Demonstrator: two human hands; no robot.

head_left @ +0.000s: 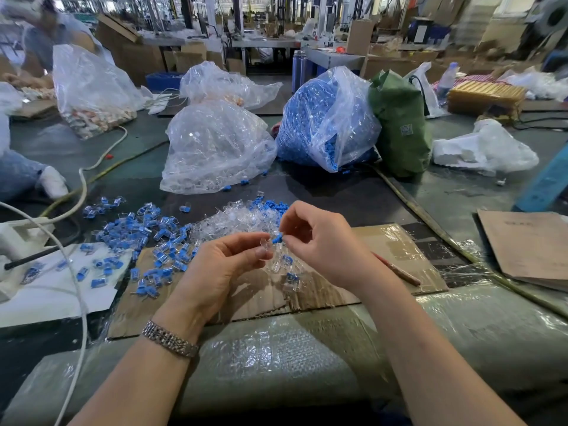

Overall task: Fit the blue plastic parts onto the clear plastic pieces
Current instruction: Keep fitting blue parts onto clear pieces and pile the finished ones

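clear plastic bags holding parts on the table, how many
4: one by the person far left, one back centre, one of clear pieces, one of blue parts. Others may be hidden.

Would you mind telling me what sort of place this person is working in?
Most likely a factory assembly floor: big clear bags of loose parts stand on the work table, a heap of fitted blue-and-clear pieces lies beside the hands, and cardboard boxes and benches fill the hall behind.

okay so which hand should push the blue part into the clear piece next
Right, probably. The right hand already pinches the blue part with its tip at the clear piece, which the left hand holds steady.
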